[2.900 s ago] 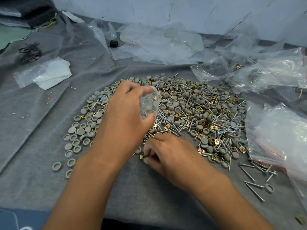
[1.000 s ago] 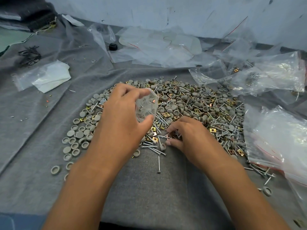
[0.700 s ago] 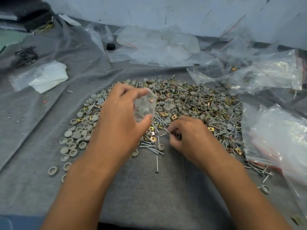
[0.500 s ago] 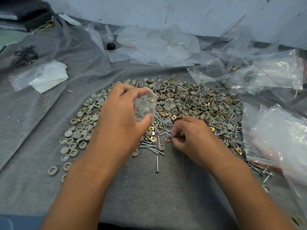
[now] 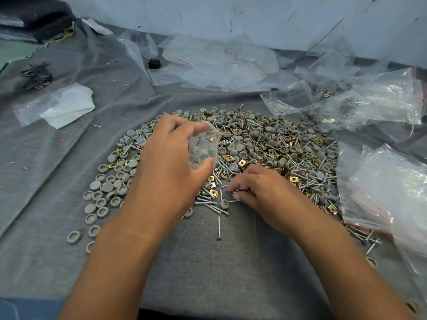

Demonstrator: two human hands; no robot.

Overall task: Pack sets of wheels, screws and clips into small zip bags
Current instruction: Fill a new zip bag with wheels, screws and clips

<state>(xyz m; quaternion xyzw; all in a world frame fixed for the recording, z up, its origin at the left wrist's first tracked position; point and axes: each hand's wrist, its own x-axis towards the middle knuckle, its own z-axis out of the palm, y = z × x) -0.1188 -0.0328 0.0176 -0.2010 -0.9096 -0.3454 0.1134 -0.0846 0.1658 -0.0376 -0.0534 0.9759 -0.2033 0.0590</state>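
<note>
A grey cloth [image 5: 208,262] was spread under a heap [image 5: 265,146] of wheels, screws and clips. A small zip bag [image 5: 204,146], some parts inside, was gripped above the heap by the left hand [image 5: 171,162]. Clips [image 5: 239,192] were pinched at the heap's near edge by the right hand [image 5: 265,190], fingers curled.

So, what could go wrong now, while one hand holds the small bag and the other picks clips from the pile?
1. The left hand pinches the small zip bag only at its rim; parts already inside may tip out if it tilts.
2. The right hand curls over small clips at the edge of the mixed pile; the count may go wrong.
3. A loose screw may roll off unnoticed.
</note>
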